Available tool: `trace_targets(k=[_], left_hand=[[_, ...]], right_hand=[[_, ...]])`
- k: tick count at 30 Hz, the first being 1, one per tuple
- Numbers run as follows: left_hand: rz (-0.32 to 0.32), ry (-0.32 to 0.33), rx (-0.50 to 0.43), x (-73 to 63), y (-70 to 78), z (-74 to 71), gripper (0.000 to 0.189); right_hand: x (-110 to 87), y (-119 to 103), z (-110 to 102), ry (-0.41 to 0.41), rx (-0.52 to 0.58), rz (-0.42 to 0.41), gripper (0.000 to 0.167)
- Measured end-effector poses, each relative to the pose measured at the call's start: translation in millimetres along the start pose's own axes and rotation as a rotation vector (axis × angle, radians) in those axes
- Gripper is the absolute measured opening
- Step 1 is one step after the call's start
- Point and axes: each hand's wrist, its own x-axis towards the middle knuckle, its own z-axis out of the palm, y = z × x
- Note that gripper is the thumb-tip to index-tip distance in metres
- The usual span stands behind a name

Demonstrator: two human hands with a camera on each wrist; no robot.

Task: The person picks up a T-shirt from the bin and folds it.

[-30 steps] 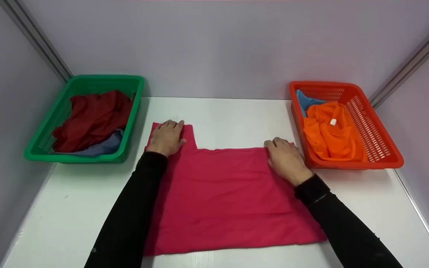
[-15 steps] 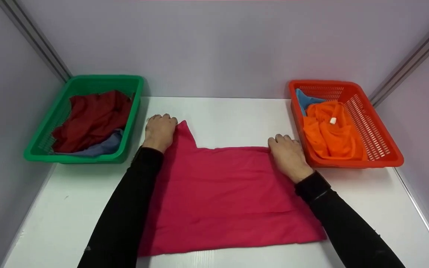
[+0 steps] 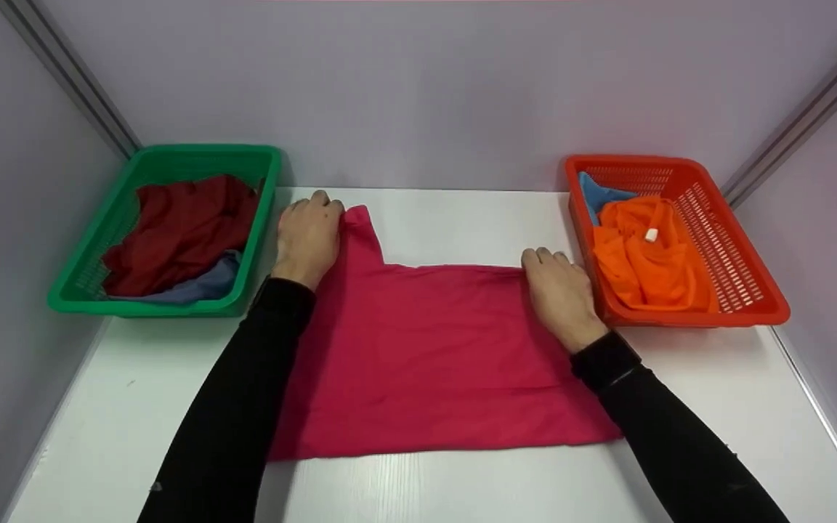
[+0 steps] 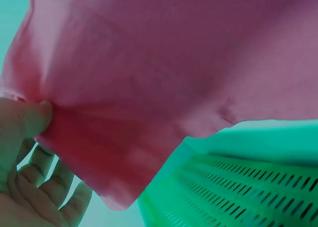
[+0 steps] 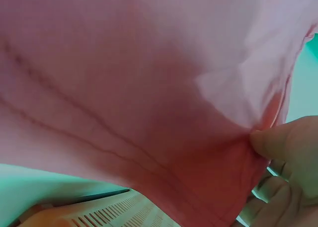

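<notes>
Pink cloth shifted toward back wall; left hand, right hand pinch its edges, arms stretched forward.

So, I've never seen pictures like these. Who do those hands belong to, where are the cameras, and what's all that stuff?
There's no robot here: it's a person with a bare left hand and right hand. The wide picture comes from a camera worn on the head, looking down. The two close-ups come from cameras worn on the wrists, one each. Both hands pinch a pink cloth, spread over a white table. On the person's left is a green basket with dark red cloth and bluish cloth inside. On the right, a red basket holds orange cloth and light blue cloth.
</notes>
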Motion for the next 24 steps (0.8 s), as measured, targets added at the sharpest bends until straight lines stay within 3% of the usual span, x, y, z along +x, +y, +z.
trace_targets(k=[4,8,13,18,24], left_hand=[[0.052,0.033,-0.01,-9.3,1.5,-8.2,0.02],[0.092,0.027,-0.005,-22.9,2.7,-21.1,0.018],[0.122,-0.024,-0.017,-47.1,4.0,-42.0,0.02],[0.157,-0.06,-0.109,-77.0,1.4,-61.7,0.022],[0.198,-0.148,-0.208,-111.2,-4.1,-82.4,0.018]], right_hand=[[-8.5,1.9,-5.6,-0.034,0.012,-0.003,0.012],[-17.6,3.1,-10.5,-0.032,0.023,-0.018,0.013],[-31.4,3.4,-16.5,-0.039,0.02,-0.044,0.014],[-47.9,4.7,-23.8,-0.087,0.012,-0.048,0.022],[-60.0,6.9,-30.6,-0.128,0.028,-0.04,0.021]])
